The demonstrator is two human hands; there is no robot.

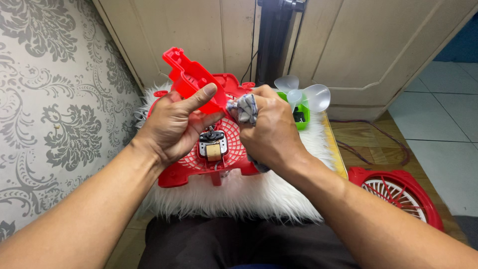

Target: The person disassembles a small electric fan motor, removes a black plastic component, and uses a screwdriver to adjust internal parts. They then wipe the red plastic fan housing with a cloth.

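Observation:
My left hand (175,123) grips a red plastic fan part (188,78), thumb pressed along its edge, and holds it up tilted. My right hand (269,130) is closed on a grey-and-white cloth (244,108) and presses it against that part. Beneath both hands lies a red fan housing (234,133) with a round grille, and a small motor (213,145) with a copper coil at its middle. The housing rests on a white furry cover (239,197).
A clear fan blade (304,94) stands on a green tray (301,118) behind my right hand. A red fan grille (398,192) lies on the floor at right. Patterned wallpaper is at left, cream cabinet doors and a black pole behind.

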